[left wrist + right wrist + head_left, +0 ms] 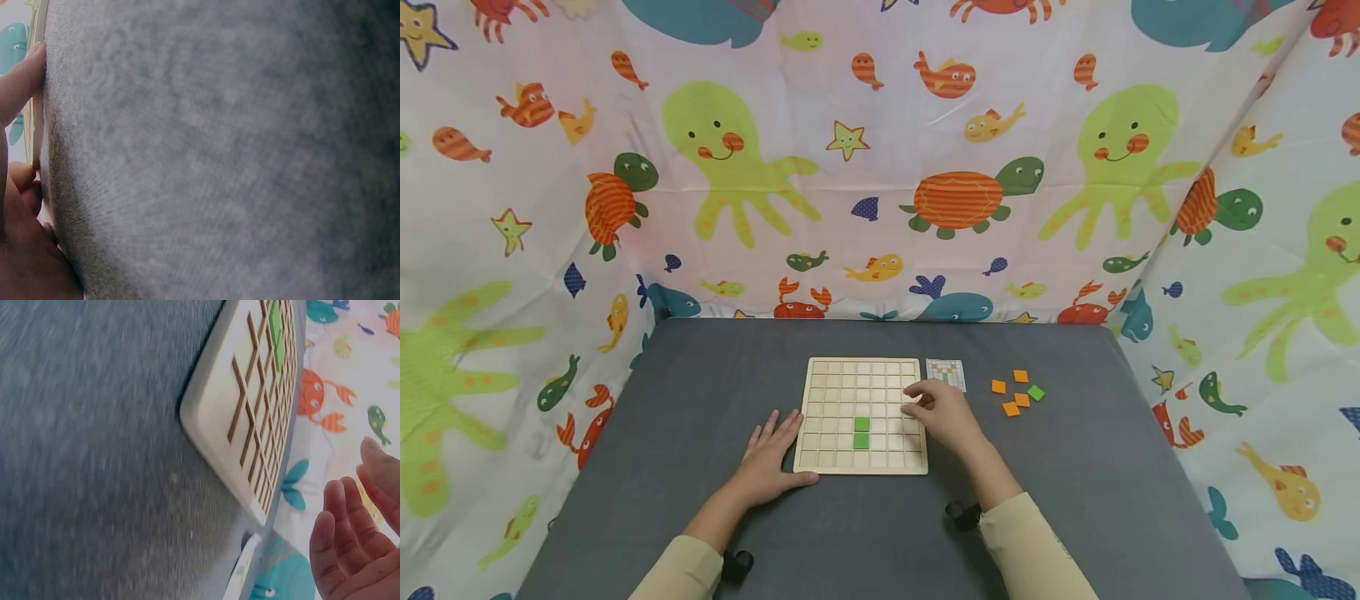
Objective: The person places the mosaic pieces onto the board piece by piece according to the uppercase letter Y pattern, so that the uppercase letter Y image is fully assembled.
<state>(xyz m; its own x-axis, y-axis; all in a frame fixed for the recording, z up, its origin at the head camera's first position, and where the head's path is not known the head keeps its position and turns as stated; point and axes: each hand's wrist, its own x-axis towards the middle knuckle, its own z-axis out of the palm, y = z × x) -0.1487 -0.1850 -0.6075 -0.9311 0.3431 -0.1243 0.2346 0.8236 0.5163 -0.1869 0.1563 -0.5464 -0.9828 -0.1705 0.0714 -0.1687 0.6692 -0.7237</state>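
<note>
A square wooden grid board lies on the table, with two green tiles in neighbouring cells, one above the other. My left hand rests against its left side, fingers spread along the edge and thumb at the near left corner. The left wrist view shows that thumb against the board's edge. Over the right side of the board is my right hand, thumb and forefinger curved with a gap between them. In the right wrist view, the right hand has loosely bent fingers, and nothing shows between them.
A small printed pattern card lies by the board's far right corner. Farther right are several loose orange tiles and one green tile. A sea-animal curtain hangs behind and beside the grey table.
</note>
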